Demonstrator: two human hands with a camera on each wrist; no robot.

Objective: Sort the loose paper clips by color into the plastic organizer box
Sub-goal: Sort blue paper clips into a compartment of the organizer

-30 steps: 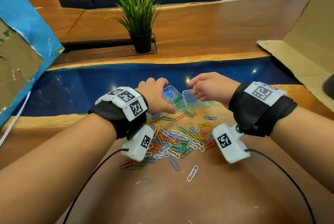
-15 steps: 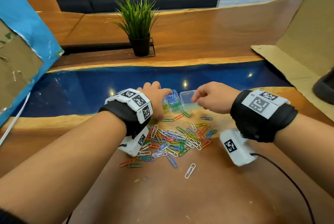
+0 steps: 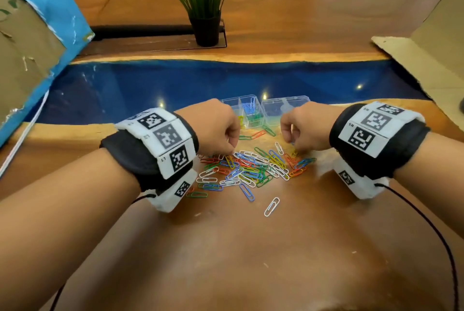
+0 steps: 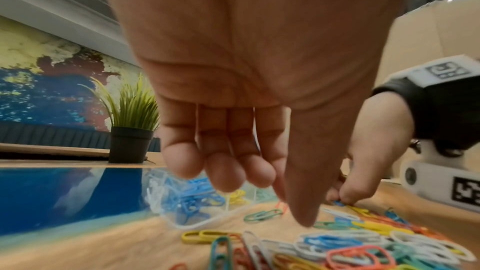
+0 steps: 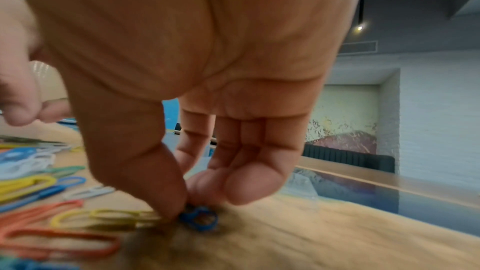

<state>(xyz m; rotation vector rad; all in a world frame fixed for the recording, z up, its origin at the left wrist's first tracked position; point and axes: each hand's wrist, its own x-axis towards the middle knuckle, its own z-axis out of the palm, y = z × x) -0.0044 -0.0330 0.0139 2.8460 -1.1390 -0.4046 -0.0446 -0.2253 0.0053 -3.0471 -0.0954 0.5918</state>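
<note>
Right hand [image 5: 207,110] pinches blue clip [image 5: 198,220] at edge of clip pile [image 3: 251,170]. Left hand [image 4: 246,89] hovers over pile, fingers loosely curled, holding nothing. Clear box [image 3: 253,110] beyond.

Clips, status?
Right hand pinching blue clip on table. Left hand empty over pile. Box open, unobstructed.

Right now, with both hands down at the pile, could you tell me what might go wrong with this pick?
1. The right hand pinches a blue clip flat on the table, beside a yellow clip; it could slip, or drag its neighbour along.
2. The clips in the pile overlap, so the left hand may lift several colours together.
3. The open box sits just behind both hands; a knuckle could knock it and mix sorted clips.
</note>
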